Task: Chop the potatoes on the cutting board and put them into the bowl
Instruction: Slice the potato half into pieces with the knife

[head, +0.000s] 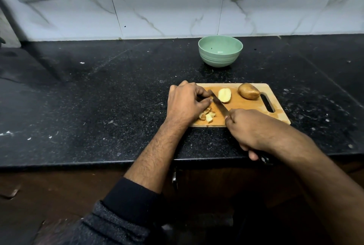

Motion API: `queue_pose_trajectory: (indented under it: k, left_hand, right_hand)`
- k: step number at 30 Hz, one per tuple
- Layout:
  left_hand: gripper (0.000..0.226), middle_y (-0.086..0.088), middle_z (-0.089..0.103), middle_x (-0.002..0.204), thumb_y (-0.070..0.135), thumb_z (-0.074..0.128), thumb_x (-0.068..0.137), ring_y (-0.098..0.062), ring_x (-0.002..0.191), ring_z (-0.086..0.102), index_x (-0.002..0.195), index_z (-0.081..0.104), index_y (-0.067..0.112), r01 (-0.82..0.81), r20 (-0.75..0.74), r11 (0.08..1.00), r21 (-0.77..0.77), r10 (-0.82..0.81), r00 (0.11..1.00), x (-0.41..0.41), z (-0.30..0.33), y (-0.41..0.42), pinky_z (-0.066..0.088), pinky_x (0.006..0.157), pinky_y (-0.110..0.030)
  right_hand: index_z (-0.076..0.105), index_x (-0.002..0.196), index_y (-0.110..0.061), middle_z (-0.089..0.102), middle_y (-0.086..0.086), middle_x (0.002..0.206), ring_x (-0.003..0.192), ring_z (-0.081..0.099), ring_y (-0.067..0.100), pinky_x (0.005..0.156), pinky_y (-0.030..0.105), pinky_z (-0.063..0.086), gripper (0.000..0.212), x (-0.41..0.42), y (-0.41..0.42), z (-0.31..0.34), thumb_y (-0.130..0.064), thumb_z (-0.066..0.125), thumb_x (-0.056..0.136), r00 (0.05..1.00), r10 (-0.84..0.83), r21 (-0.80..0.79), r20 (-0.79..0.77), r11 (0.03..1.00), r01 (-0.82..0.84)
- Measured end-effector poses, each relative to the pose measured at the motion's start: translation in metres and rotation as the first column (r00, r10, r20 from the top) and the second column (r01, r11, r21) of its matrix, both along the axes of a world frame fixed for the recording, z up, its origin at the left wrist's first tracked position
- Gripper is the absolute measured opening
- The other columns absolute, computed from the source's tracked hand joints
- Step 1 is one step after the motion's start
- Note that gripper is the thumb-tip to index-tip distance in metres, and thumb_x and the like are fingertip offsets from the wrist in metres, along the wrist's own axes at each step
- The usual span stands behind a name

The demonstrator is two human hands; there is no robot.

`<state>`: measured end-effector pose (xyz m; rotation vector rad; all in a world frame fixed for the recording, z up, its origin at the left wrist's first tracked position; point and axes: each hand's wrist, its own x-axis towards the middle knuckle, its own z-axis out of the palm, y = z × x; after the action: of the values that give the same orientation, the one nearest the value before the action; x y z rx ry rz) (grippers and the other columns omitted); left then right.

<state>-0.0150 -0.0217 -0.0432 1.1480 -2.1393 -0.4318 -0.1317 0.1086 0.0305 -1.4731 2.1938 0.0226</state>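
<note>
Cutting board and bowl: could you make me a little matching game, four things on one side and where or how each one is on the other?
Things:
1. bowl
2. whole potato
3. half potato
4. knife

States:
A. cut face up, mid-board
B. gripped by the right hand, blade on the board
C. unpeeled, beside the board's handle slot
D. on the counter behind the board, no potato inside

Pairs: 1-D, 2-C, 3-A, 4-B

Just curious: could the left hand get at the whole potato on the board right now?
Probably not directly: the left hand is holding a piece, and the knife and half potato lie between it and the whole potato.
</note>
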Motion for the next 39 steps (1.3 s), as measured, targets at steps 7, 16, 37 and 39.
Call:
queue_pose_trajectory:
  k: [7,16,37,39]
  left_hand:
    - [0.013,0.022,0.067,0.089,0.04,0.08,0.082,-0.004,0.096,0.054,0.093,0.078,0.032,-0.021,-0.002,1.0,0.004,0.021,1.0,-0.001,0.001,0.002,0.038,0.099,-0.036]
    - [0.028,0.028,0.07,0.085,0.051,0.085,0.071,0.002,0.096,0.064,0.094,0.077,0.037,0.022,-0.089,0.991,0.131,-0.01,0.996,0.006,-0.001,0.0,0.047,0.102,-0.041]
    - [0.005,0.022,0.071,0.091,0.032,0.081,0.082,-0.005,0.099,0.055,0.084,0.077,0.031,0.02,-0.052,0.994,0.111,-0.015,0.999,0.006,-0.001,-0.001,0.034,0.108,-0.043]
    - [0.005,0.022,0.071,0.091,0.031,0.081,0.081,-0.005,0.098,0.055,0.084,0.078,0.03,0.021,-0.053,0.994,0.11,-0.015,0.998,0.006,-0.001,-0.001,0.035,0.107,-0.043]
  right_hand:
    - [0.054,0.117,-0.015,0.065,0.005,0.065,0.031,0.056,0.01,0.037,0.022,0.044,0.027,0.007,0.034,0.006,-0.033,0.036,0.11,0.994,-0.053,0.064,0.098,0.997,0.047]
    - [0.053,0.101,-0.022,0.067,0.004,0.074,0.037,0.061,0.012,0.04,0.023,0.044,0.033,0.007,0.041,0.018,-0.044,0.03,0.108,0.999,-0.029,-0.106,-0.032,0.994,0.025]
    - [0.055,0.113,-0.02,0.067,0.004,0.077,0.053,0.064,0.016,0.054,0.029,0.054,0.031,0.009,0.002,-0.004,-0.039,0.031,0.108,0.996,0.012,-0.047,-0.092,0.999,-0.016]
    - [0.056,0.109,-0.018,0.069,0.003,0.068,0.046,0.065,0.017,0.052,0.029,0.055,0.029,0.008,-0.005,-0.005,-0.036,0.033,0.108,0.999,-0.004,-0.026,-0.035,1.0,0.003]
